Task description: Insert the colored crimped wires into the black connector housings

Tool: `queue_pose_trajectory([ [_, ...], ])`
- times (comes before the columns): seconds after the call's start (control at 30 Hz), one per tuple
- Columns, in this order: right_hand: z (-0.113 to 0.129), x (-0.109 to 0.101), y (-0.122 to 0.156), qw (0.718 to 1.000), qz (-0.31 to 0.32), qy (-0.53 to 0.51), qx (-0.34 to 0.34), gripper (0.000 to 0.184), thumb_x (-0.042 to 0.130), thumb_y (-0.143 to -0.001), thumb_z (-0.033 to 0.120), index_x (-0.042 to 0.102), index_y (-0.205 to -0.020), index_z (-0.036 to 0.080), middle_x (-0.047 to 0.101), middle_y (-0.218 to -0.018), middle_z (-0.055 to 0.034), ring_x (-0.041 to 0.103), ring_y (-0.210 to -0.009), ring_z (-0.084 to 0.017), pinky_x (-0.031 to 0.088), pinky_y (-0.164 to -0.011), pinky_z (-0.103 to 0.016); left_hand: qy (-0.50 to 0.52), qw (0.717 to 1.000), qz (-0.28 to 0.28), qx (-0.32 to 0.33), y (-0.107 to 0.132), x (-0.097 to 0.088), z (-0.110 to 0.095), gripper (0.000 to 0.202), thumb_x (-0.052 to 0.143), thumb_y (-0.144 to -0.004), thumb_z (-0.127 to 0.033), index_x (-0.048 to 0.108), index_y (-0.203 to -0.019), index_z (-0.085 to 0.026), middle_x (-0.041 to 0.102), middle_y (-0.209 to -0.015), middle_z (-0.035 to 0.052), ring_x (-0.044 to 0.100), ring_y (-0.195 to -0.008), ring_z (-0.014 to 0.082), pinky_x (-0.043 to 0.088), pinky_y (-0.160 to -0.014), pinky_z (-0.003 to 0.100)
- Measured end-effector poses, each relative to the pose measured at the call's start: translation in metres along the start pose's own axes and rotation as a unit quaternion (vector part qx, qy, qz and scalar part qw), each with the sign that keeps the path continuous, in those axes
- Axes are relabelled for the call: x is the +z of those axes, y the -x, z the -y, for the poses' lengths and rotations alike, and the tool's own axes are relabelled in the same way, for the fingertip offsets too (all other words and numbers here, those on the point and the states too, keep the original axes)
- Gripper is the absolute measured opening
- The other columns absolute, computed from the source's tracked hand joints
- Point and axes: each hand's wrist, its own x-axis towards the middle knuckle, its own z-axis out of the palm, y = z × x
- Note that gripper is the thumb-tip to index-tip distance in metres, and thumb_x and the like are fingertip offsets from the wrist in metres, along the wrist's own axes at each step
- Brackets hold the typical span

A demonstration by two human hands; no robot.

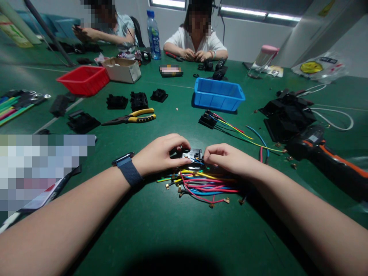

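Note:
My left hand point(161, 153), with a dark watch on its wrist, curls its fingers around the left side of a small black connector block point(193, 155) on the green table. My right hand point(227, 158) pinches at the block's right side, where a thin blue wire enters it. A loose bundle of coloured wires point(201, 184), red, yellow, blue and pink with metal terminals, lies just below both hands.
Yellow-handled pliers point(135, 117) lie ahead left. A blue bin point(217, 94), a red bin point(83, 79) and a cardboard box point(122, 69) stand farther off. A wired black connector point(207, 119), black parts point(287, 114) and an orange power tool point(324, 153) lie right. Two people work opposite.

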Motion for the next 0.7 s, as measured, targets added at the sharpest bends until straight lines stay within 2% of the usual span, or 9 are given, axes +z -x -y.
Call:
queue_pose_trajectory([
  [0.17, 0.001, 0.004, 0.000, 1.000, -0.019, 0.003, 0.007, 0.020, 0.049, -0.079, 0.033, 0.051, -0.065, 0.018, 0.038, -0.056, 0.0056, 0.032, -0.051, -0.008, 0.022, -0.047, -0.024, -0.003, 1.000, -0.002, 0.000, 0.000, 0.001, -0.001, 0.032, 0.060, -0.079, -0.043, 0.060, -0.098, -0.017, 0.061, -0.091, 0.0033, 0.056, -0.082, 0.0153, 0.045, -0.074, 0.027],
  [0.33, 0.002, 0.007, 0.000, 0.999, -0.035, 0.000, 0.009, 0.030, 0.053, -0.078, 0.041, 0.044, -0.059, 0.019, 0.032, -0.052, 0.0071, 0.028, -0.049, -0.008, 0.019, -0.046, -0.023, -0.003, 1.000, -0.010, 0.004, 0.000, 0.002, -0.004, 0.030, 0.061, -0.079, -0.041, 0.060, -0.096, -0.017, 0.061, -0.089, 0.0030, 0.055, -0.081, 0.0151, 0.044, -0.072, 0.026],
  [0.47, 0.002, 0.008, 0.001, 0.999, -0.032, -0.011, 0.009, 0.031, 0.054, -0.077, 0.040, 0.042, -0.058, 0.019, 0.032, -0.052, 0.0070, 0.028, -0.049, -0.007, 0.019, -0.046, -0.023, -0.005, 1.000, -0.011, 0.005, 0.000, 0.003, -0.005, 0.029, 0.060, -0.079, -0.040, 0.060, -0.096, -0.016, 0.061, -0.089, 0.0034, 0.055, -0.081, 0.0155, 0.044, -0.073, 0.027],
  [0.7, 0.003, 0.011, 0.000, 0.997, -0.060, 0.006, 0.043, 0.029, 0.054, -0.074, 0.037, 0.041, -0.056, 0.019, 0.032, -0.051, 0.0069, 0.027, -0.047, -0.007, 0.018, -0.045, -0.023, -0.012, 1.000, -0.014, 0.006, 0.000, 0.004, -0.006, 0.029, 0.060, -0.080, -0.040, 0.060, -0.096, -0.016, 0.060, -0.089, 0.0035, 0.055, -0.081, 0.0152, 0.044, -0.073, 0.026],
])
